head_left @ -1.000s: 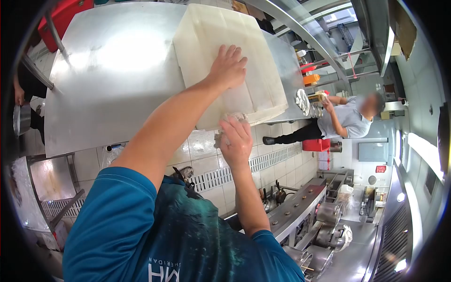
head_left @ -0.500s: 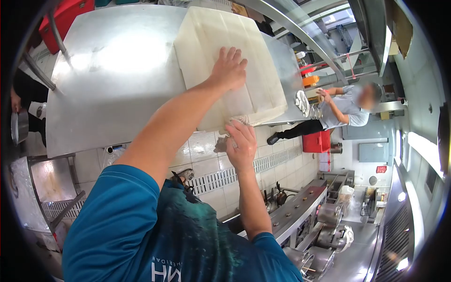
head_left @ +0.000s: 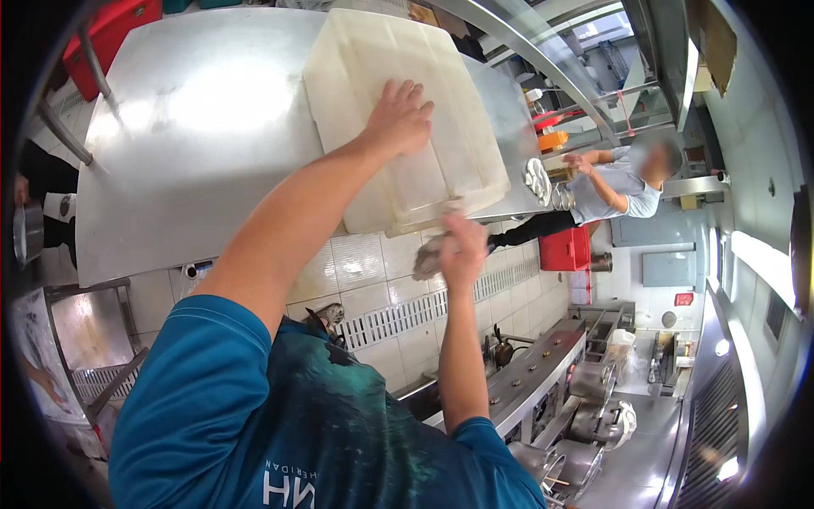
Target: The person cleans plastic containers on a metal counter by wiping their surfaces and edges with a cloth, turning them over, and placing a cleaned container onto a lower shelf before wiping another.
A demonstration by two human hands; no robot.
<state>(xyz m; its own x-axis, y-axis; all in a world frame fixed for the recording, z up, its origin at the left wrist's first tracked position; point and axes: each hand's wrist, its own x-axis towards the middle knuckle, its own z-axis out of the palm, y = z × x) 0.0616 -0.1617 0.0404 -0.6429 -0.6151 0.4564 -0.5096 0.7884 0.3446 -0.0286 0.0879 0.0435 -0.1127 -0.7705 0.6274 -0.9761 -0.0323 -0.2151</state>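
Plastic bin (head_left: pixel 458 140) on steel table (head_left: pixel 191 191); drain grate (head_left: pixel 397 325) in tiled floor (head_left: pixel 360 271)

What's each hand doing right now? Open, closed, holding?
Left hand: open, spread flat on the whitish plastic bin, holding nothing.
Right hand: closed on a grayish rag, motion-blurred; exact grip unclear.

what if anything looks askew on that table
The pale plastic bin seems slightly askew on the steel table: its near rim slants against the table edge and appears to jut past it. No spill or damage stands out.
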